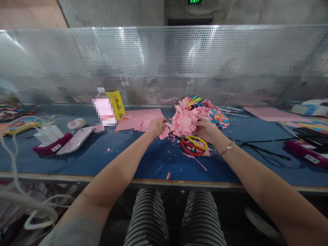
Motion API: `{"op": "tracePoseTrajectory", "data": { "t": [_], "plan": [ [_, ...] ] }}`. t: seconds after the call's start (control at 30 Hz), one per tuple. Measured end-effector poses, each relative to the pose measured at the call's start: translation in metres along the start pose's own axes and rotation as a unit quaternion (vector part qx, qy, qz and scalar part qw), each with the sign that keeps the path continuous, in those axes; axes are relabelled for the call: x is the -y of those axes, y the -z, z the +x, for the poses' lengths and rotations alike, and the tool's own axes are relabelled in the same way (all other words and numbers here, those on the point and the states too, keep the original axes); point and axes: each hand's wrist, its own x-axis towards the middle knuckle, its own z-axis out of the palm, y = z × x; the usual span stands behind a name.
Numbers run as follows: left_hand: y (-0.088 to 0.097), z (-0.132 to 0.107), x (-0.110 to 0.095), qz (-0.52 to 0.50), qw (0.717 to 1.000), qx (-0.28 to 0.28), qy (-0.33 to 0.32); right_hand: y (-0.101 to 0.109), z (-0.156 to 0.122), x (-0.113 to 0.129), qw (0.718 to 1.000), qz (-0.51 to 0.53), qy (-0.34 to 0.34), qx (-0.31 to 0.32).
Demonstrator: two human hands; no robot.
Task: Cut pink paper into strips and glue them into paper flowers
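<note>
A pink paper flower (185, 122) with layered petals is in my right hand (206, 128), whose fingers grip its right edge. My left hand (156, 127) is closed in a pinch just left of the flower, close to small pink paper pieces (165, 132); what lies between its fingertips is hidden. Below the flower lie scissors (194, 145) with red and yellow handles, their blades mostly covered. Behind the flower, more paper flowers (216, 114) in pink, blue and yellow are heaped together.
Pink paper sheets (139, 118) lie left of the flowers. A bottle (101, 91), a yellow package (118, 104), a phone (77, 140) and a purple power strip (52, 145) stand farther left. Black cables (266, 150) cross the right side. A perforated metal screen (164, 51) backs the table.
</note>
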Motion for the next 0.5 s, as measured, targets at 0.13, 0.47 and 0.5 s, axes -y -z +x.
{"op": "tracePoseTrajectory", "data": {
  "t": [0.13,0.47,0.5],
  "plan": [
    [0.005,-0.003,0.001,0.094,0.995,0.011,0.017,0.000,0.000,0.000,1.000,0.001,-0.008,0.009],
    [-0.010,-0.007,-0.001,0.128,0.983,0.097,-0.084,-0.004,-0.005,0.001,0.999,-0.010,-0.026,0.018],
    [-0.014,-0.006,0.000,0.122,0.982,0.100,-0.101,-0.004,-0.005,0.001,0.999,-0.014,-0.027,0.021]
  ]
}}
